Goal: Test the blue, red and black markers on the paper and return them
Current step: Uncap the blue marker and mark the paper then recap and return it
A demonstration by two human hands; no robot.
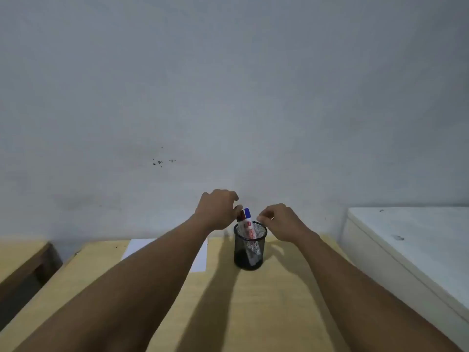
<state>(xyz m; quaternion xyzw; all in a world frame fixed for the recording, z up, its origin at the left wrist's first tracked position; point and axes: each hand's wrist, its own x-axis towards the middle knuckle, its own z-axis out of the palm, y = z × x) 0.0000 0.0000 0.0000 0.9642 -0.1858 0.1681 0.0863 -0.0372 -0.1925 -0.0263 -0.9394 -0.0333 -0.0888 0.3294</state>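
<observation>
A black mesh pen holder (pixel 250 252) stands on the wooden desk (pixel 266 301). Two white-bodied markers lean in it: a blue-capped marker (pixel 247 213) and, just left of it, a red-capped marker (pixel 240 216). I cannot make out a black marker. My left hand (pixel 217 209) reaches over from the left, and its thumb and fingers pinch the red marker's cap. My right hand (pixel 279 222) hovers at the holder's right rim with curled fingertips close together, holding nothing. A white sheet of paper (pixel 199 257) lies left of the holder, partly under my left forearm.
The desk butts against a bare grey wall (pixel 228 97). A white cabinet or box (pixel 406 237) stands along the right edge. A second wooden surface (pixel 20 255) sits lower on the left, across a dark gap.
</observation>
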